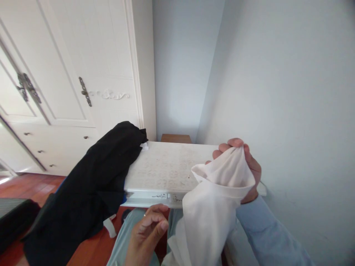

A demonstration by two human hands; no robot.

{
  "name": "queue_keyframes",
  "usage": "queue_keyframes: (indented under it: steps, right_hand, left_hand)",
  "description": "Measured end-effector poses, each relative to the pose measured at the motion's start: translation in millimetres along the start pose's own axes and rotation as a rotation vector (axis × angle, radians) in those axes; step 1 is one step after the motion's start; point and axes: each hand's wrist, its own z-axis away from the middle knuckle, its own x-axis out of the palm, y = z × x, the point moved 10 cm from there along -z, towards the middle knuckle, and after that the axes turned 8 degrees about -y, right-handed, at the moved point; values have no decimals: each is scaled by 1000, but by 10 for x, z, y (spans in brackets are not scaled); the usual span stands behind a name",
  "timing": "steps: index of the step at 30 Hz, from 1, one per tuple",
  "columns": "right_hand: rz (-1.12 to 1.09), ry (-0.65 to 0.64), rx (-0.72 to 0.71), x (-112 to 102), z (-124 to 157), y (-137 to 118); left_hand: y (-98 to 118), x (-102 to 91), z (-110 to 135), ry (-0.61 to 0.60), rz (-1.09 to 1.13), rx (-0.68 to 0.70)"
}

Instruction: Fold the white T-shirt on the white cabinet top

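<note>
A white garment point(208, 218) of thin cloth hangs in front of me, with a band-like hem around an opening at its top. My right hand point(253, 170) is behind it, pinching a bunched peak of the cloth between thumb and fingers above that opening. Lower and to the left, my left hand point(149, 232) is held over my lap with loosely curled fingers, thumb apart from them, nothing in it. A ring shows on one finger. A black garment point(94, 177) lies draped over the left end of a white table point(161, 166) and hangs toward the floor.
Behind on the left stands a white wardrobe point(111, 59) with metal handles. A pale blue wall point(291, 92) rises close on my right. A brown wooden piece point(176, 138) shows behind the table. A dark object point(16, 218) sits on the reddish wooden floor point(36, 184).
</note>
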Motion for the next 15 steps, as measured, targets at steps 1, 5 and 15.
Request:
queue_keyframes:
  steps: [1, 5, 15]
  right_hand:
    - [-7, -48, -12, 90, -66, -27]
    - [39, -171, -37, 323, -241, -128]
    - [514, 16, 118, 23, -478, -440]
  left_hand:
    - [-32, 27, -60, 12, -35, 7]
    - [-201, 199, -317, 6, -99, 28]
    - [-124, 320, -577, -117, -49, 93]
